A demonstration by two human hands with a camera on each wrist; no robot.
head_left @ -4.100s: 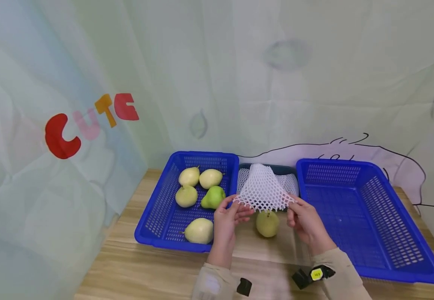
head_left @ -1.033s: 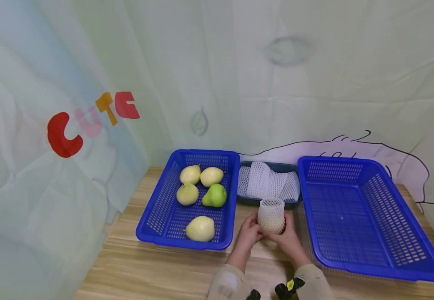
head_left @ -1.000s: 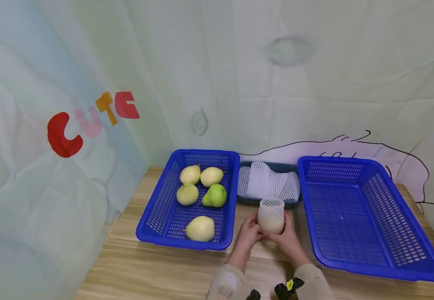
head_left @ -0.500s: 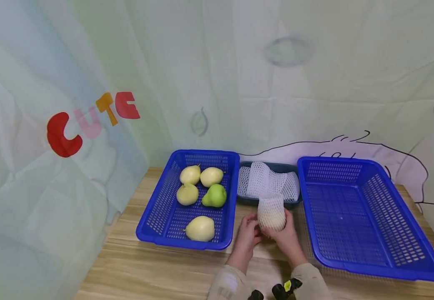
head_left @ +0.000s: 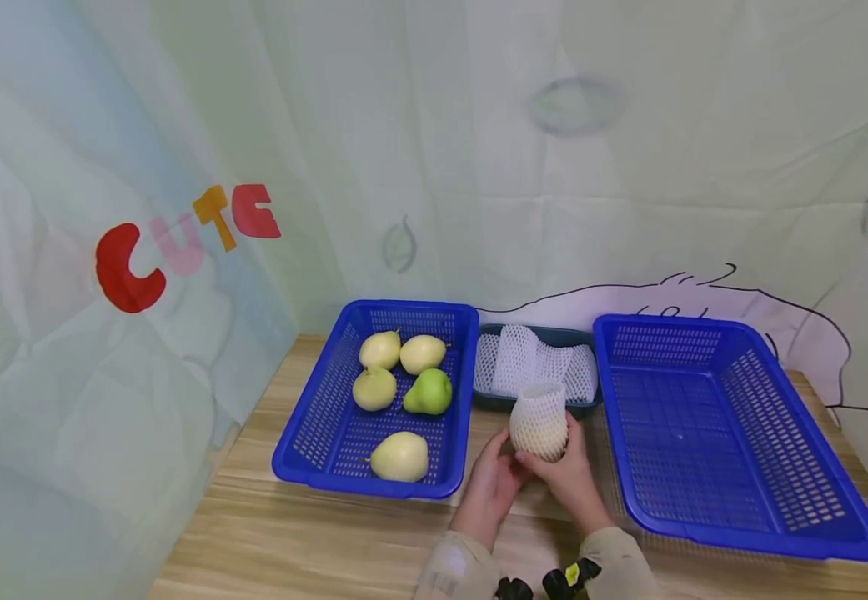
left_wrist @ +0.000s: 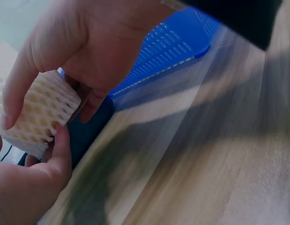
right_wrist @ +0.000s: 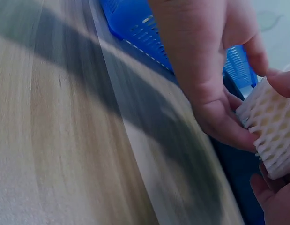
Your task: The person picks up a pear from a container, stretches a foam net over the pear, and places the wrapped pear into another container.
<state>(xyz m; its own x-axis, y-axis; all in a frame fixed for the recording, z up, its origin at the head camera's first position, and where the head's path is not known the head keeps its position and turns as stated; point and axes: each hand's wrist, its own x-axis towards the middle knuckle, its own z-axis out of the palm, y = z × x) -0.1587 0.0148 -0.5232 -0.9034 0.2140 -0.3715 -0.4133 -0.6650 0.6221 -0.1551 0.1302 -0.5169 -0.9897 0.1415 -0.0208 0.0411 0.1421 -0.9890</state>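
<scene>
A pale yellow pear in a white foam net sleeve (head_left: 539,423) is held between both hands, just in front of the dark green tray. The sleeve's open end points up and sticks out above the fruit. My left hand (head_left: 489,483) grips its lower left side; in the left wrist view the thumb (left_wrist: 16,101) lies along the mesh and the other fingers curl behind. From the right, my right hand (head_left: 570,475) grips the lower part, thumb across the front. The right wrist view shows its fingers curled at the sleeve's edge (right_wrist: 271,136). The pear's underside is hidden by the hands.
On the left, a blue basket (head_left: 283,467) holds several yellow pears (head_left: 400,457) and one green pear (head_left: 428,392). The dark green tray (head_left: 494,402) behind the hands holds more white foam nets (head_left: 534,362). Another blue basket (head_left: 704,433) stands on the right of the wooden table (head_left: 291,533).
Earlier both hands stretched the foam net above a pear on the table; now the pear sits inside it. Over the last second the sleeved pear has risen slightly and tilted.
</scene>
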